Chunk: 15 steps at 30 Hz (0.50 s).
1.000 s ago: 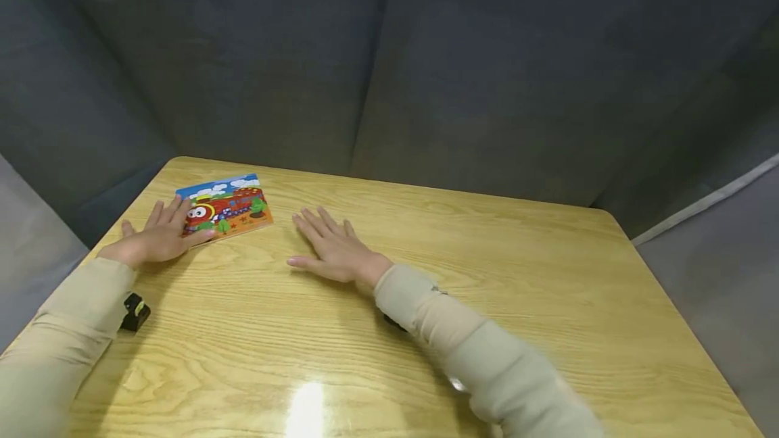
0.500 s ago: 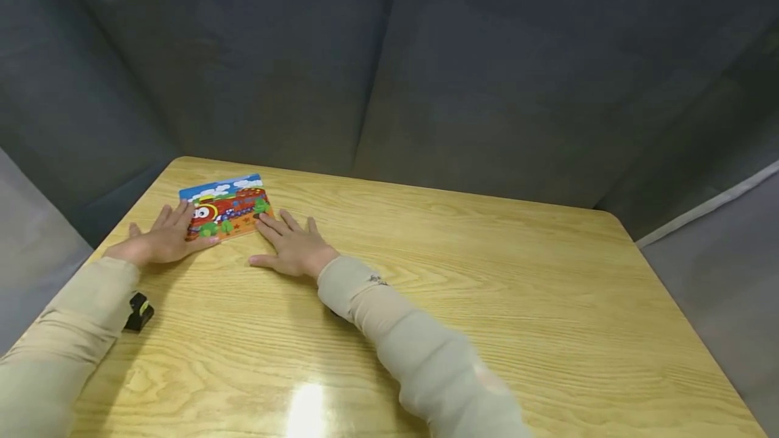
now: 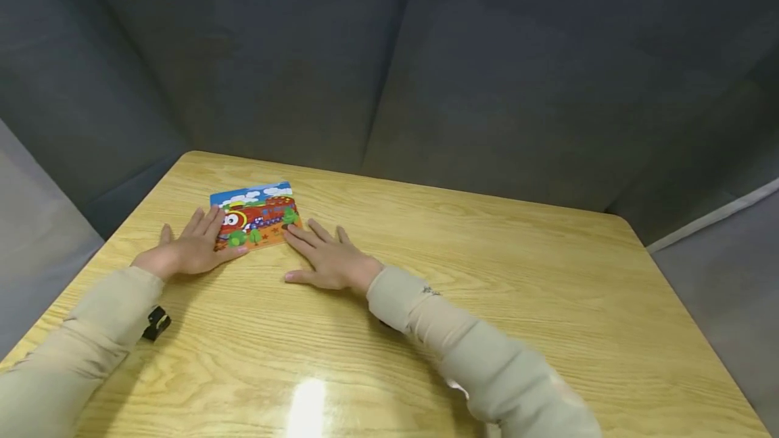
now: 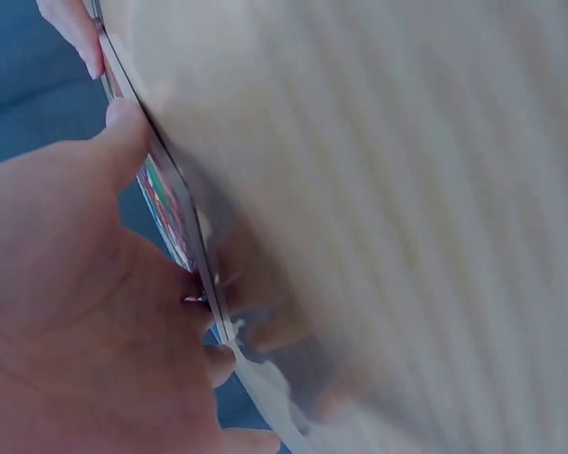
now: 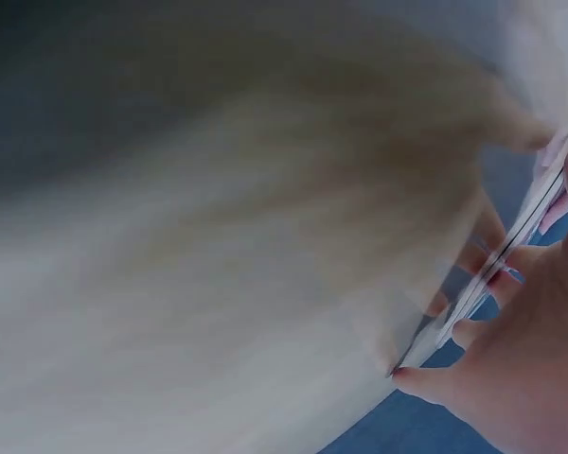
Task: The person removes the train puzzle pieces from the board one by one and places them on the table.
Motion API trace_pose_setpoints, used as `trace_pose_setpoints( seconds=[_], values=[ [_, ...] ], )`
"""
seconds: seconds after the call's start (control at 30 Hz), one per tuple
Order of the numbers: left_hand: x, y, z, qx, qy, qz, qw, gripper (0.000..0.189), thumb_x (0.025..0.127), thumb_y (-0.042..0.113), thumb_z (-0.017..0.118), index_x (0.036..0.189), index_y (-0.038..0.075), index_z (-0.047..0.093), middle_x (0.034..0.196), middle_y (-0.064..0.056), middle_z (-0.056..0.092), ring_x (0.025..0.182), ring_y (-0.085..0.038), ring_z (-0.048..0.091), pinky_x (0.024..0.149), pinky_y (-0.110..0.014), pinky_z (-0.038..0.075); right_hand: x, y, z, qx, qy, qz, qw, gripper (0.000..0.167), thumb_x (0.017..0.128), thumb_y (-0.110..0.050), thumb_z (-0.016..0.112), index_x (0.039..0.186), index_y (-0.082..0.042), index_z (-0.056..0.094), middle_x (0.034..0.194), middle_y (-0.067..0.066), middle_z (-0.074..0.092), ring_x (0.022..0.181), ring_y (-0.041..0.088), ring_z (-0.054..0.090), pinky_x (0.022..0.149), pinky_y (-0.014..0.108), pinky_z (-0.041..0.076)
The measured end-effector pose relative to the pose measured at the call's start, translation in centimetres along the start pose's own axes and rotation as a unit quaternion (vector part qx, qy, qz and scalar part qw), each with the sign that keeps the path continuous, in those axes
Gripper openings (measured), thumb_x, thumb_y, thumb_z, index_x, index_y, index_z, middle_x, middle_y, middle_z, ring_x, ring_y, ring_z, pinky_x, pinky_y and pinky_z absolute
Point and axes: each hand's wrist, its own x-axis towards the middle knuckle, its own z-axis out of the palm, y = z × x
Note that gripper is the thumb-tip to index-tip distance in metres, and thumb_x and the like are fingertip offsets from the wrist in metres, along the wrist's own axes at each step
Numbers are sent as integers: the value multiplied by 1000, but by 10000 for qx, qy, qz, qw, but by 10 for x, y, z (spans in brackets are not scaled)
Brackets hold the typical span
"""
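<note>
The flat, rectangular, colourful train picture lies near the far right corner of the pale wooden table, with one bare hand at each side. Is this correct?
Not the far right corner: the head view shows the colourful train picture near the far left corner of the table. The rest holds.

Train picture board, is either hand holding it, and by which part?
Nothing is gripped: the left hand lies spread at the left side of the train picture board, the right hand spread at its lower right corner.

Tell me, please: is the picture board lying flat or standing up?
Flat: in the head view, the picture board faces up on the table; the left wrist view shows its edge.
</note>
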Motion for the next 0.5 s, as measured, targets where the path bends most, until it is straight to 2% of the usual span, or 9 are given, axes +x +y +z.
trace_pose_setpoints(
  seconds=[0.2, 0.5],
  values=[
    [-17, 34, 12, 224, 1, 302, 9993, 121, 78, 91, 28, 157, 5, -5, 162, -17, -11, 146, -40, -11, 100, -75, -15, -43, 13, 8, 184, 113, -310, 9993, 80, 97, -65, 36, 159, -28, 2, 164, -11, -2, 149, 18, -8, 116, 59, 1],
    [-39, 90, 23, 330, -9, 711, 9969, 106, 89, 79, 36, 158, 5, 2, 163, -16, -5, 148, -38, -5, 105, -71, -11, -101, 28, 23, 293, 330, -754, 9962, 80, 99, -60, 40, 160, -20, 7, 165, -4, 1, 150, 20, -3, 115, 61, 6]
  ],
)
